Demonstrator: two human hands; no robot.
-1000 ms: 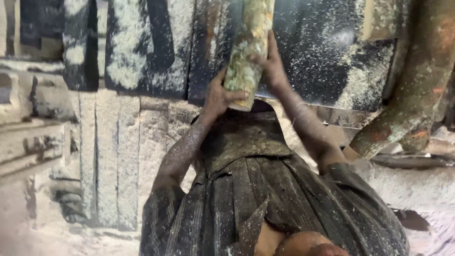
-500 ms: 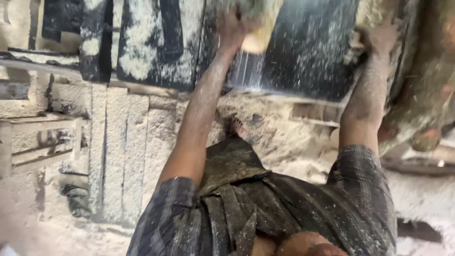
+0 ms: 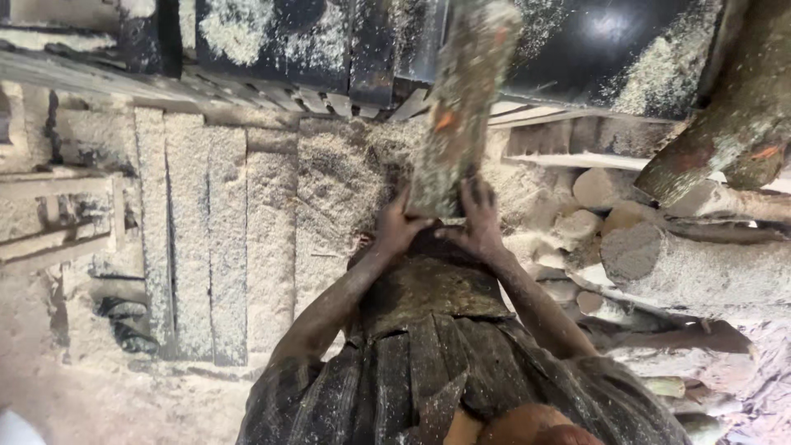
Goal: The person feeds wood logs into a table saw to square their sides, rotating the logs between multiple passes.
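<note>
I see a short log [image 3: 461, 107], mottled green-grey bark with orange flecks, standing lengthwise away from me over the sawdust-covered table [image 3: 329, 181] of a dark saw machine [image 3: 593, 41]. Its near end sits just above my waist, its far end reaches toward the machine's black housing. My left hand [image 3: 400, 227] presses against the log's near left corner, fingers [image 3: 394, 206] wrapped partway round the bark. My right hand [image 3: 478, 218] clamps the near right corner, fingers [image 3: 478, 194] spread over the end face and curled onto it. Both hands have a firm hold on the log. To the right lies a pile of cut logs [image 3: 684, 264], pale ends showing, with a thicker mossy trunk [image 3: 725, 115] leaning above them. To the left, wooden planks [image 3: 189, 247] lie under thick sawdust.
</note>
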